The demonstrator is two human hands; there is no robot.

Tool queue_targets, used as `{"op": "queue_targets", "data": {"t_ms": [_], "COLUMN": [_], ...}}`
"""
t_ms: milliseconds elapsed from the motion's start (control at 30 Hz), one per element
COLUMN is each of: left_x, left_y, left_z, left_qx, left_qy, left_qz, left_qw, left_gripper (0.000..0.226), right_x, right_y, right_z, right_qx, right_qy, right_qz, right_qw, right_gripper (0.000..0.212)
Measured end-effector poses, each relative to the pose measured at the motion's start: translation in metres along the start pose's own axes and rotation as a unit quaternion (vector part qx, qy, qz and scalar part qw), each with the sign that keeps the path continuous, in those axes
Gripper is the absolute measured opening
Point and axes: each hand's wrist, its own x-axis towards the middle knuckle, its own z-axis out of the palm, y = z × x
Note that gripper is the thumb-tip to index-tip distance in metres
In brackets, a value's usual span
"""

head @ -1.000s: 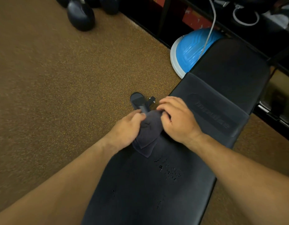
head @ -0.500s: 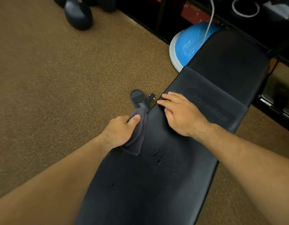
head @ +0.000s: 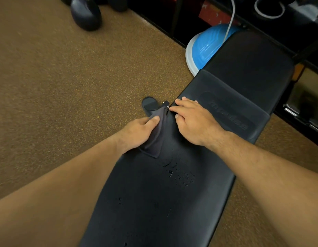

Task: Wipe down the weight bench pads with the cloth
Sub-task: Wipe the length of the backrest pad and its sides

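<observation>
Cloth [head: 157,134] is held at the left edge of the long pad [head: 154,202], just short of the seam to the logo pad [head: 226,104]. It is gripped by the left hand [head: 138,129]: thumb laid on top, the other fingers curled under the fabric, so the fold is wrapped over the pad's side edge. Likely reason: the edge and seam corner are being targeted, where a flat swipe would not reach. One loose corner of the cloth is left trailing on the pad top.

Right hand [head: 194,122] is laid palm-down across the seam, nothing held. Fingers are extended and slightly spread, tips at the pad's left edge beside the bolt [head: 166,104]. The index is pointed at the cloth and close to it; contact cannot be confirmed. This is judged to be bracing, or the seam being pressed open, while the cloth is worked in.

Both forearms are reached forward from the lower corners and converged on the seam. Wrists are kept roughly straight. The left hand is hung over the bench side, near the bench foot [head: 149,104].

Droplets [head: 183,177] are seen on the long pad nearer the camera, not yet wiped. Task is judged early, with most of the pad surface left to cover.
</observation>
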Motion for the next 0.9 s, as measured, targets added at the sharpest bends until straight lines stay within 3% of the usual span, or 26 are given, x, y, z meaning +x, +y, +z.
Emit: {"op": "queue_targets", "data": {"t_ms": [367, 467, 600, 767, 900], "left_x": [-0.015, -0.004, -0.001, -0.025, -0.044], "left_y": [-0.062, -0.023, 0.006, -0.037, -0.085], "left_z": [-0.024, -0.014, 0.003, -0.002, -0.017], "left_qx": [-0.052, -0.016, 0.072, 0.103, 0.037], "left_qy": [0.006, 0.010, 0.045, 0.075, 0.065], "left_qz": [-0.111, -0.086, 0.015, 0.057, 0.011], "left_qw": [0.992, 0.996, 0.996, 0.990, 0.997], "left_gripper": [0.057, 0.047, 0.055, 0.045, 0.044], "right_x": [-0.003, -0.003, -0.003, -0.006, -0.007], "right_y": [-0.008, -0.011, -0.008, -0.008, -0.010], "right_z": [0.005, 0.007, 0.007, 0.008, 0.007], "right_qx": [-0.006, -0.008, -0.006, -0.010, -0.008], "right_qy": [0.004, 0.010, 0.021, 0.026, 0.017], "right_qz": [0.015, 0.022, 0.018, 0.017, 0.016], "right_qw": [1.000, 1.000, 1.000, 0.999, 1.000], "right_gripper": [0.044, 0.044, 0.043, 0.044, 0.044]}}
